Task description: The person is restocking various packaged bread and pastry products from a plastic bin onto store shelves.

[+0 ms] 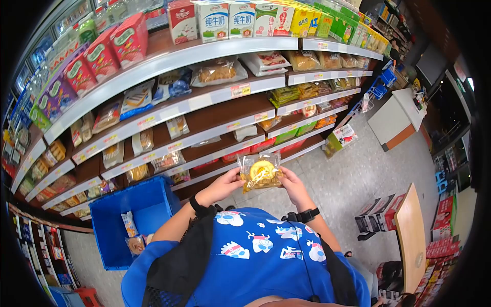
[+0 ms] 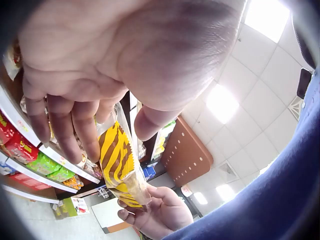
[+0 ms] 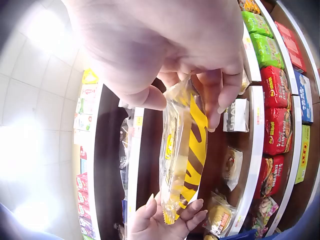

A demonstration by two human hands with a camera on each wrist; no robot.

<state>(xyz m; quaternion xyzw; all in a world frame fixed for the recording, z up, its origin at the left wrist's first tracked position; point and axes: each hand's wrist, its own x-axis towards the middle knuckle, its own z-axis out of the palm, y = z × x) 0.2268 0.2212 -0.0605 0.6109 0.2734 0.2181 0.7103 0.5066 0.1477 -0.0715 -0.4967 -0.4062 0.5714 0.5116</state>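
A clear-wrapped pastry with a round yellow label is held up in front of the chest. At its left end my left hand pinches the wrapper between thumb and fingers. My right hand pinches the opposite end. In the left wrist view the packet's side shows yellow and brown stripes, with the right hand at the far end. From the right wrist, the striped packet spans the gap between the right hand above and the left hand below.
A curved shelf unit with bagged breads and milk cartons stands ahead. At the lower left, a blue crate contains several wrapped items. A wooden-topped stand is at the right, with a white counter farther back.
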